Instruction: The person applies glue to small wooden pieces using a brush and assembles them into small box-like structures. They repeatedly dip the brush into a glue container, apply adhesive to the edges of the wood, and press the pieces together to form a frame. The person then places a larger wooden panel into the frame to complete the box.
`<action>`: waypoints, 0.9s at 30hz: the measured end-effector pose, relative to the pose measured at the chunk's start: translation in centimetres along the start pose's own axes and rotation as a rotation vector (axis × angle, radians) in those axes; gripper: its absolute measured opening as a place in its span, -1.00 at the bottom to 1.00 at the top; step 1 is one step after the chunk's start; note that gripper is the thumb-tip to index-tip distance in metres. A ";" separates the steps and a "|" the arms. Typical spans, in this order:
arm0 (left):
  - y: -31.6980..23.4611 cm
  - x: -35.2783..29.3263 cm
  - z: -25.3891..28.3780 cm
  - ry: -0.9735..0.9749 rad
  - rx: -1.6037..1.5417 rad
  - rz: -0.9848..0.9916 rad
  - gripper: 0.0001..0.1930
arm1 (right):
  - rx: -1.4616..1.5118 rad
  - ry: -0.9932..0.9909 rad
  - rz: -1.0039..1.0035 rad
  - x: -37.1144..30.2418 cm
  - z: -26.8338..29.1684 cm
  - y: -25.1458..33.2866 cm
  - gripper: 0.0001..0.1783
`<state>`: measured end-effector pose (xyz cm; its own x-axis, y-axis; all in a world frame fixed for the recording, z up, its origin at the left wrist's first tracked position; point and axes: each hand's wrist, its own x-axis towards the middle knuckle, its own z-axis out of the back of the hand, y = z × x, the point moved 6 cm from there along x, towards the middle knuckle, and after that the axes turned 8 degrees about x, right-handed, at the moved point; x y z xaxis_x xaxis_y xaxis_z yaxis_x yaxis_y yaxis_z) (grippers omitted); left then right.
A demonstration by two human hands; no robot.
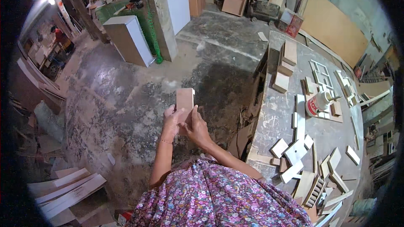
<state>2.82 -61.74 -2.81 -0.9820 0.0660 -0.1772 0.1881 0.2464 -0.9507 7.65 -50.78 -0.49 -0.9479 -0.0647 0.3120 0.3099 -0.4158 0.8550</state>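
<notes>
In front of my body, above the floor, I hold a pale wooden block [184,98] upright between both hands. It is long and rectangular with slightly rounded top corners, and a lighter strip shows along its right edge. My left hand [171,120] grips its left side, with the thumb across the front face. Against the lower right side my right hand [198,128] is closed, its fingers pointing up along the edge. The block's lower end is partly covered by my hands.
On my right stands a workbench [269,120] with stacked wooden blocks [286,61], a white glue bottle [316,103], a white frame [321,75] and many loose wood pieces. Boards [71,188] lie low on my left. Ahead are a pillar [162,25] and a cabinet [128,40].
</notes>
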 end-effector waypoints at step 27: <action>3.0 1.9 -12.2 0.264 0.110 -0.069 -0.77 | -0.075 -0.356 -0.249 -1.0 10.8 -3.7 -0.44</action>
<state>1.76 -49.05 -2.93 -0.9507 0.3057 -0.0526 0.1037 0.1534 -0.9827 8.29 -39.35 0.52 -0.9040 0.3571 0.2350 0.0567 -0.4447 0.8939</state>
